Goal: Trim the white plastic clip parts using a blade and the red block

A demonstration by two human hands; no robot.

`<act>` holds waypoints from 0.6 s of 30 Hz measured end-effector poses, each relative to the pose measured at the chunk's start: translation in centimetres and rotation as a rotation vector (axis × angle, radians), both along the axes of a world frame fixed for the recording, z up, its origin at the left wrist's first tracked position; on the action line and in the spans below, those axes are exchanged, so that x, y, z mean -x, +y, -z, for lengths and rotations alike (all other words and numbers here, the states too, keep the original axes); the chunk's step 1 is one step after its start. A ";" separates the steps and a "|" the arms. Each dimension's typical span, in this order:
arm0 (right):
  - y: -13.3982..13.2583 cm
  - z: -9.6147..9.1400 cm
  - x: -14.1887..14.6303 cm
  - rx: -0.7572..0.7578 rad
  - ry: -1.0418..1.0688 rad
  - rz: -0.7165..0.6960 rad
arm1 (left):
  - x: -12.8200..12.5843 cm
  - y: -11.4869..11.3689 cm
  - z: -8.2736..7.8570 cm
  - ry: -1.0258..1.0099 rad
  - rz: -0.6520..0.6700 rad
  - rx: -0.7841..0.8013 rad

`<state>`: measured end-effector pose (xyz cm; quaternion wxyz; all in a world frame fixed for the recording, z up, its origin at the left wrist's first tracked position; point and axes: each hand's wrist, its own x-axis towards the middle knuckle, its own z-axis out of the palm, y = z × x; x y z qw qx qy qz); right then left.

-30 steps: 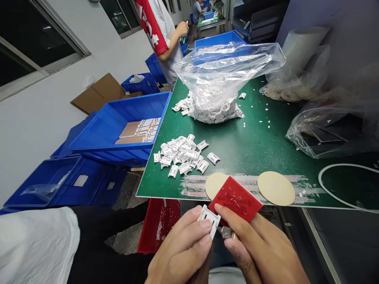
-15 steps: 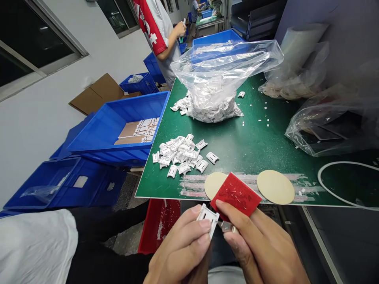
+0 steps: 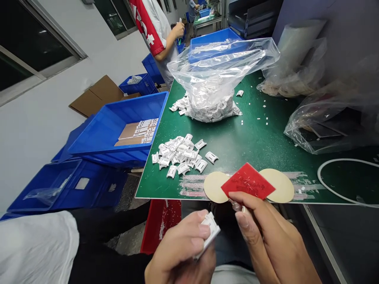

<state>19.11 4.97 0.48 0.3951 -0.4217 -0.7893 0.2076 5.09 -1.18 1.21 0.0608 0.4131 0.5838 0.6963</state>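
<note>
My left hand [image 3: 179,246] is closed around a small white plastic part [image 3: 212,228], tilted, just below the table's front edge. To its right, my right hand [image 3: 274,238] pinches a small metal-tipped knife [image 3: 237,206] between thumb and fingers; its blade is blurred. A red square pad [image 3: 248,181], flecked with white shavings, sits against the fingers of this same hand. The knife and the white part are apart. Behind the pad, two round cream discs [image 3: 216,187] lie along the table edge. A pile of similar white parts [image 3: 180,154] rests on the green table [image 3: 237,138].
A clear bag [image 3: 213,98] full of white parts stands farther back. Blue bins [image 3: 118,148] line the left side, and a red bin [image 3: 148,236] is below the table. Plastic bags [image 3: 314,126] and a white cable [image 3: 319,173] lie right. A co-worker [image 3: 160,35] stands behind.
My right hand has moved right and slightly up with the knife and red pad, away from the white part. My left hand has lowered slightly and turned the part.
</note>
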 end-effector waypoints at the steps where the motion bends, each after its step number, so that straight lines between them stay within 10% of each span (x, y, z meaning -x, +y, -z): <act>1: -0.1 0.0 -0.1 0.028 0.025 -0.004 | 0.0 0.3 -0.1 -0.058 0.012 0.012; 8: -0.4 -0.9 -0.4 0.192 0.149 -0.109 | 3.0 1.3 -0.5 -0.664 0.410 0.162; 18: 1.1 -2.5 -0.1 -0.082 -0.051 -0.209 | 2.1 1.4 0.6 -0.295 0.309 0.050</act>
